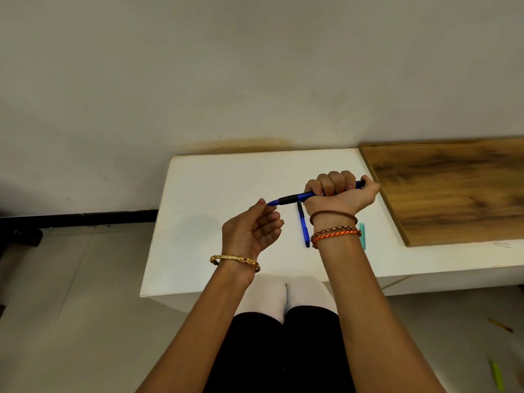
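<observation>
My right hand (pixel 338 194) is fisted round a blue pen (pixel 295 198) with a black grip band and holds it almost level above the white table (pixel 215 194). The pen's tip points left. My left hand (pixel 252 231) is raised, and its thumb and forefinger pinch that tip end. A second blue pen (pixel 304 226) lies flat on the table below the held one, pointing away from me. A teal object (pixel 362 235) lies right of my right wrist, partly hidden by it.
A brown wooden board (pixel 453 191) lies on the table's right part. The table stands against a pale wall. My knees sit under its near edge. On the floor at the right lie a yellow-green pen (pixel 497 377) and a thin yellow stick (pixel 500 325).
</observation>
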